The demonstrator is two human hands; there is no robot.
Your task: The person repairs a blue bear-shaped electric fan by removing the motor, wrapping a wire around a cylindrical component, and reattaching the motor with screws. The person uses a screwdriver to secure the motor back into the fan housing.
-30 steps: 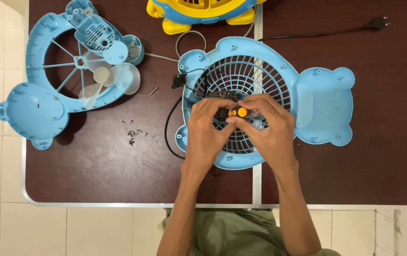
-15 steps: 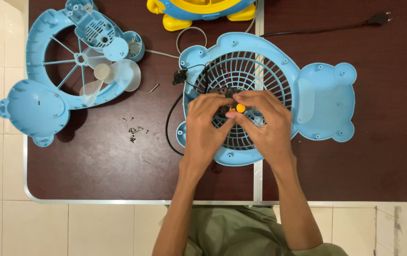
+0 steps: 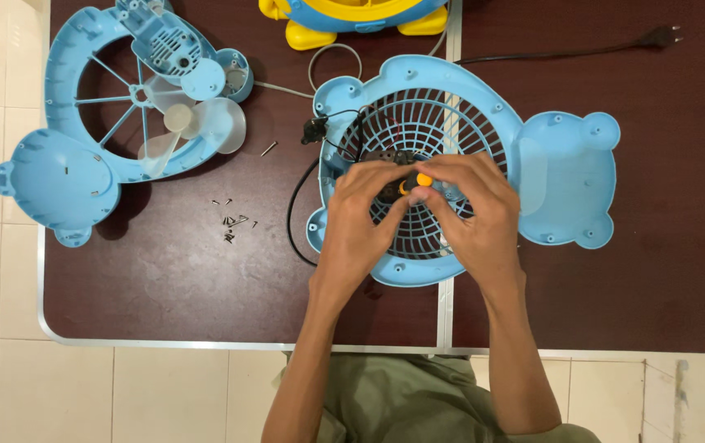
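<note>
1. The left hand [image 3: 360,217] rests over the middle of the blue fan grille [image 3: 451,123], its fingers curled and pinched on a small dark part with an orange tip, a screwdriver [image 3: 415,180].
2. The right hand [image 3: 475,217] meets it from the other side, fingertips closed on the same screwdriver, so both sets of fingers touch around it.
3. The screwdriver sits between the fingertips, above the centre of the grille; how much of it lies under the fingers cannot be told.
4. The grille lies flat on the dark table [image 3: 164,287], its bear-shaped blue base [image 3: 570,176] just beyond the right fingers.
5. A black cord [image 3: 296,213] loops just beside the left fingers.
6. Well left of the left fingers lie loose screws [image 3: 233,221] and another blue fan frame [image 3: 82,139] with pale blades [image 3: 205,123].
</note>
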